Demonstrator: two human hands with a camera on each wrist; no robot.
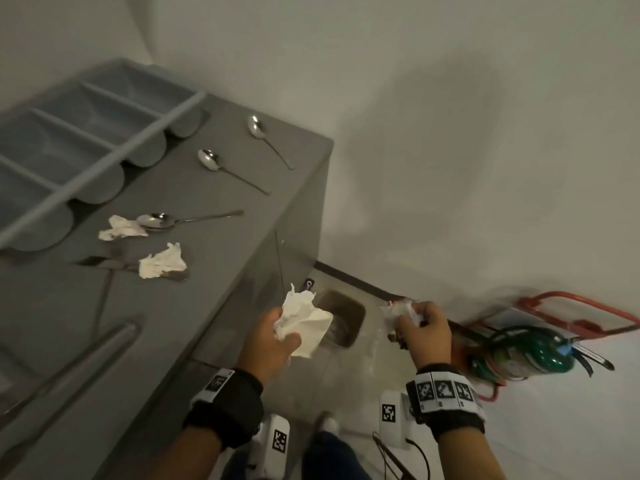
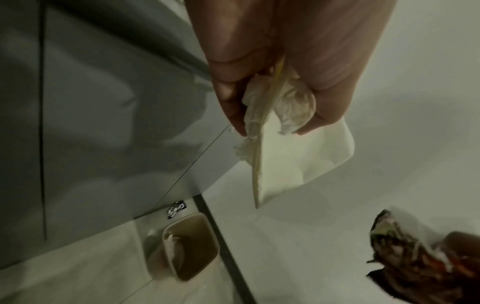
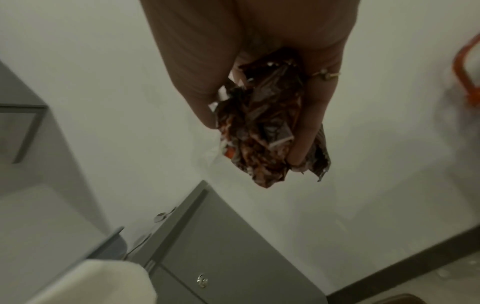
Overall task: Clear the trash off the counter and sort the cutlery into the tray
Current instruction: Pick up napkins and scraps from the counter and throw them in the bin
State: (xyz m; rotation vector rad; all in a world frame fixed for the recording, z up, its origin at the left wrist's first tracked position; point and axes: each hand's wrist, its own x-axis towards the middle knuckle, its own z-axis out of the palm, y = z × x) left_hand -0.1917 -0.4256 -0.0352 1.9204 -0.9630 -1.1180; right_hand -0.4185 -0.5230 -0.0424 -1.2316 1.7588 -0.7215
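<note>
Beyond the counter's end, my left hand (image 1: pixel 284 327) grips crumpled white napkins (image 1: pixel 304 320) above a brown trash bin (image 1: pixel 343 317) on the floor. The left wrist view shows the napkins (image 2: pixel 293 111) with a thin pale stick among them, and the bin (image 2: pixel 192 246) below. My right hand (image 1: pixel 412 317) grips a crumpled brown wrapper (image 3: pixel 259 127) to the right of the bin. On the grey counter (image 1: pixel 214 258) lie three spoons (image 1: pixel 225 169), two tissues (image 1: pixel 162 261) and a fork (image 1: pixel 104 263) partly under one tissue. The grey cutlery tray (image 1: pixel 117 150) stands at the back left.
A green fire extinguisher (image 1: pixel 530 355) and a red frame (image 1: pixel 581 313) stand by the wall at the right. A long metal handle (image 1: pixel 69 372) lies at the counter's near left. White walls close off the corner behind the bin.
</note>
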